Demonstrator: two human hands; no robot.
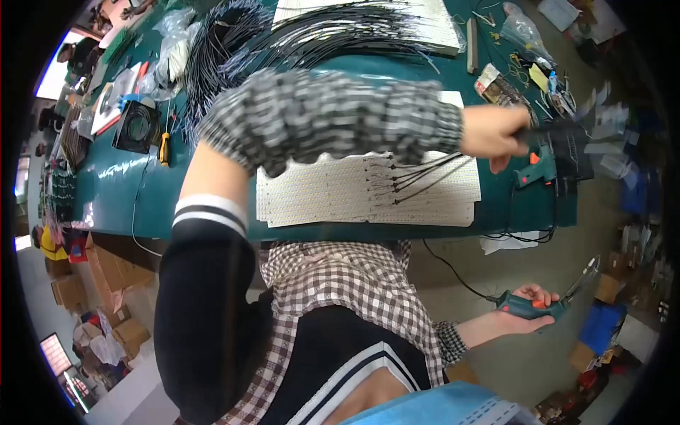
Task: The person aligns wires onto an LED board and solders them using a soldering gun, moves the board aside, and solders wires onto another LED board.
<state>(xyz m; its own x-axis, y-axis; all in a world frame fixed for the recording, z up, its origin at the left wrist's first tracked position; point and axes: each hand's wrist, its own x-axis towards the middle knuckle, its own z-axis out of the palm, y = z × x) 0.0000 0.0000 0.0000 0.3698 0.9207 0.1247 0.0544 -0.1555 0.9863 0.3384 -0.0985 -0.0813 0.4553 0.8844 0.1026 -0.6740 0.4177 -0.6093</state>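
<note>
My left arm reaches across the table to the right. Its hand [499,133] is smeared by motion, with fingers curled around a dark elongated thing [556,132] whose kind I cannot make out. Below the table edge, my right hand [520,320] grips a green soldering gun [531,304] with an orange trigger, its thin metal tip pointing up and right. White circuit boards [312,195] with rows of small yellowish dots lie in front of me. Several thin black cables [425,173] end on them. My checked left sleeve hides the boards' far part.
A second green tool [536,168] with an orange trigger rests at the table's right end beside a black box-shaped thing [570,152]. Bundles of black cables [333,32] lie along the back. To the left are a yellow-handled screwdriver [165,147] and a black fan [137,127].
</note>
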